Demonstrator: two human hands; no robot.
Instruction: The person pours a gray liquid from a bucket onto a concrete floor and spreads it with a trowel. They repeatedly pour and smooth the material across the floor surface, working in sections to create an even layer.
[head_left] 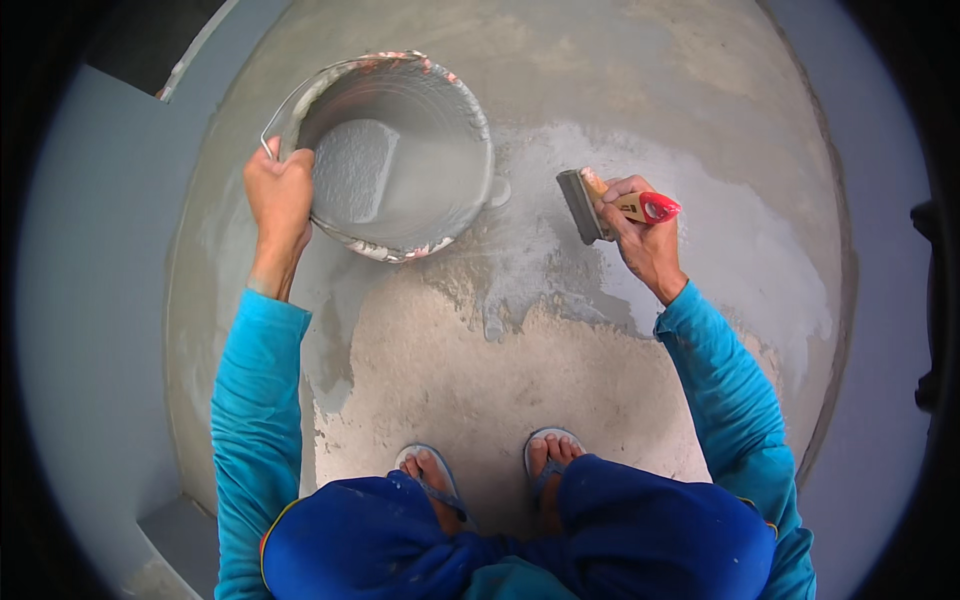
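My left hand (281, 200) is closed on the left rim of a bucket (440, 190), by its wire handle. The bucket tilts so that its inside shows, with grey wet coating (350, 165) pooled in it and smears and drips round the rim. To the right, my right hand (645, 235) grips a wide paintbrush (625, 203) by its wooden handle, which ends in red. Grey coating covers the bristles (577, 207), which point left over the wet floor. Whether they touch the floor I cannot tell.
Wet grey coating (740, 235) spreads over the floor beyond a ragged edge. Bare, paler concrete (470, 375) lies nearer, where my feet stand in flip-flops (550, 450). Grey walls (95, 260) rise at left and right, with a dark opening (145, 40) at the upper left.
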